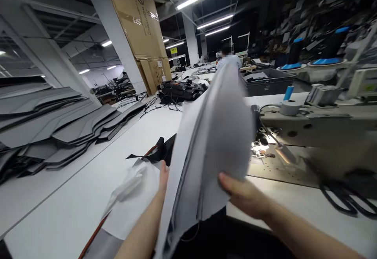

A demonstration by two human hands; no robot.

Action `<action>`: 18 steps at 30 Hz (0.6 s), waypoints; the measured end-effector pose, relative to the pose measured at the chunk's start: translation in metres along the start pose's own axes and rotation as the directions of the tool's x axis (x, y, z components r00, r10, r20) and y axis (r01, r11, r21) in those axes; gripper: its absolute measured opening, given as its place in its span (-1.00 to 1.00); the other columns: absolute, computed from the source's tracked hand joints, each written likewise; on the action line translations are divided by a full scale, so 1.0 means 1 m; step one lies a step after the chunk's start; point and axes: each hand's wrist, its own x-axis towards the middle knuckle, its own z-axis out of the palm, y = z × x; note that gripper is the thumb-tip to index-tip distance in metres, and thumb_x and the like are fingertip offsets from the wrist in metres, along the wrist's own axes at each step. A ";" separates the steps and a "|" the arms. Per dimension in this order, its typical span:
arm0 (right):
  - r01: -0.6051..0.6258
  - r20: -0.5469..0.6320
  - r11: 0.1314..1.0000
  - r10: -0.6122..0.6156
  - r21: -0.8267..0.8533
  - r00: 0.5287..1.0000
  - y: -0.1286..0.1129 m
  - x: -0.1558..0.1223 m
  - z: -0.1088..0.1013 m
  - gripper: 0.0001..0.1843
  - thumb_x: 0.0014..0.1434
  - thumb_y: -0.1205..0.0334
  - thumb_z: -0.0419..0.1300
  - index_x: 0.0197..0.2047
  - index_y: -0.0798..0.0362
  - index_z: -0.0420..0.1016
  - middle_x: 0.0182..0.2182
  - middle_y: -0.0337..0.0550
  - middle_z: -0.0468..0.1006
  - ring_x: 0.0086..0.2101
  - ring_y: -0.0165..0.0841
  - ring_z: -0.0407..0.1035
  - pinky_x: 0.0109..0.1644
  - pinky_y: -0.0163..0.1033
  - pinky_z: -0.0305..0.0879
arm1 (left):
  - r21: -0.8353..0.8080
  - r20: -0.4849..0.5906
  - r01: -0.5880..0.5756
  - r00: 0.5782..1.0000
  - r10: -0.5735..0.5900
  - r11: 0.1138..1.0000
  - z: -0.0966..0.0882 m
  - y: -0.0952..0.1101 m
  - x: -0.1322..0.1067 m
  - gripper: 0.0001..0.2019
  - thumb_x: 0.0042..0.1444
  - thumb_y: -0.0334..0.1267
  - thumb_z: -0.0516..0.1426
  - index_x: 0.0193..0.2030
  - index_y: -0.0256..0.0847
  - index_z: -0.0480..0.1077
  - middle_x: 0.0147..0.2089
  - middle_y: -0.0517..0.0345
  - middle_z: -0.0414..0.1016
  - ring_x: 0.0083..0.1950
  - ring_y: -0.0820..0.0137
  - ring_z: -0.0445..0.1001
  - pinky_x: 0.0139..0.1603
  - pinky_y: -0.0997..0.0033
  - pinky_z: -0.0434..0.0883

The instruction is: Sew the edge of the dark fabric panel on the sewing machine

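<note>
A large curved grey-and-white fabric panel (225,133), with a seam and dark edging, stands upright before me, its upper part blurred. My right hand (247,196) grips its right side, thumb on the grey face and fingers behind. My left hand (164,178) is at the panel's left side, thumb pointing up; its other fingers are mostly hidden by the panel. Beside that hand, a translucent white sheet (132,184) and a black strip with an orange-red edge (156,151) lie on the white table (67,200).
To the right is a sewing machine (318,123) with its lamp lit; black-handled scissors (347,200) lie near it. Stacked grey panels (73,121) line the left. Dark pieces (182,90), a grey bin (268,84) and a person (228,58) are farther back.
</note>
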 end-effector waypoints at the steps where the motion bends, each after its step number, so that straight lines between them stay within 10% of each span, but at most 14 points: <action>1: -0.102 0.032 0.990 0.099 0.099 0.995 0.016 0.007 0.003 -0.31 -0.01 -0.21 0.28 0.01 0.16 0.38 -0.12 0.03 0.52 -0.17 -0.21 0.45 -0.02 -0.03 0.37 | -0.126 -0.027 0.039 0.999 -0.043 0.991 -0.010 -0.003 0.002 -0.12 0.19 0.29 -0.50 0.16 -0.26 0.33 -0.08 -0.05 0.51 0.06 0.13 0.46 -0.01 0.11 0.46; 5: -0.409 0.026 0.814 0.438 0.412 0.898 0.081 0.021 -0.005 -0.33 -0.03 -0.09 0.29 0.04 0.17 0.30 -0.23 0.01 0.57 -0.27 -0.24 0.49 -0.11 -0.12 0.40 | -0.592 0.075 0.335 0.928 -0.364 0.733 -0.029 -0.009 -0.003 -0.35 0.07 0.18 0.07 0.17 -0.25 0.22 -0.11 -0.07 0.51 -0.11 0.14 0.53 -0.12 0.16 0.50; 8: -0.374 0.002 0.843 0.405 0.387 0.914 0.104 0.015 -0.013 -0.32 0.01 -0.05 0.25 0.11 0.14 0.27 -0.13 0.02 0.55 -0.16 -0.21 0.47 -0.04 -0.09 0.38 | -0.382 0.165 0.431 0.902 -0.398 0.817 -0.033 0.000 -0.011 -0.34 -0.06 -0.21 0.19 0.22 -0.27 0.15 -0.09 -0.05 0.51 -0.16 0.15 0.53 -0.15 0.20 0.49; 11: -0.290 -0.010 0.941 0.296 0.176 0.955 0.102 0.010 -0.012 -0.27 -0.08 -0.10 0.26 0.07 0.19 0.36 -0.07 0.05 0.52 -0.03 -0.14 0.40 0.09 -0.09 0.31 | 0.184 0.059 0.281 0.953 -0.296 0.942 -0.048 0.027 -0.014 -0.26 -0.04 -0.34 0.10 0.34 -0.26 0.02 -0.02 -0.08 0.48 -0.05 0.15 0.48 -0.05 0.22 0.43; 15: -0.177 0.064 0.968 0.191 -0.181 0.979 0.091 0.011 0.000 -0.45 0.03 0.05 0.12 0.03 0.22 0.45 -0.03 0.01 0.51 0.04 -0.15 0.34 0.14 -0.16 0.25 | 0.777 -0.167 0.120 0.986 0.019 0.618 -0.066 0.102 -0.007 -0.25 0.13 -0.32 -0.03 0.42 -0.37 -0.27 0.08 -0.20 0.38 0.04 0.09 0.41 -0.01 0.11 0.37; 18: -0.088 0.144 0.907 0.160 -0.411 0.977 0.098 0.011 0.009 -0.59 0.08 0.15 0.05 -0.06 0.10 0.53 -0.10 -0.09 0.56 -0.07 -0.19 0.42 0.01 -0.25 0.33 | 0.780 0.121 -0.267 0.951 0.283 0.566 -0.037 0.162 0.008 -0.34 0.23 -0.19 -0.09 0.43 -0.25 -0.23 0.22 -0.08 0.28 0.19 0.20 0.30 0.13 0.19 0.32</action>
